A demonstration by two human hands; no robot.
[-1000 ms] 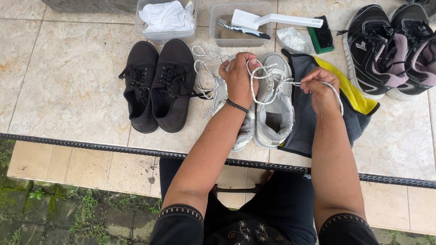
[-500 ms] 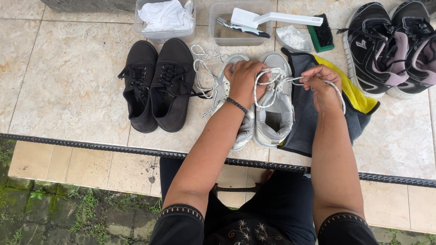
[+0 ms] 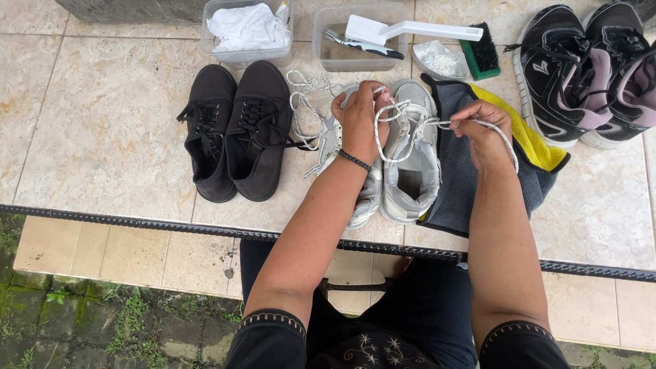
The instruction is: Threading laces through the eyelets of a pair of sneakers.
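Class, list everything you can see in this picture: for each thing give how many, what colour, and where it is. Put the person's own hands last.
Black shoes: 2, black, left on the tiles.
Grey shoes: 2, light grey, centre, under the hands.
Lace: 1, white, pulled between both hands.
Loose lace: 1, white, between black and grey shoes.
Cloth: 1, dark grey with yellow, right of the grey shoes.
Sports shoes: 2, black and pink, top right.
Tubs: 2, clear, top centre.
Rag: 1, white, in the left tub.
Brush: 1, white, across the right tub.
Scrub brush: 1, green and black, right of the tubs.
Left hand: holding the lace.
Right hand: holding the lace.
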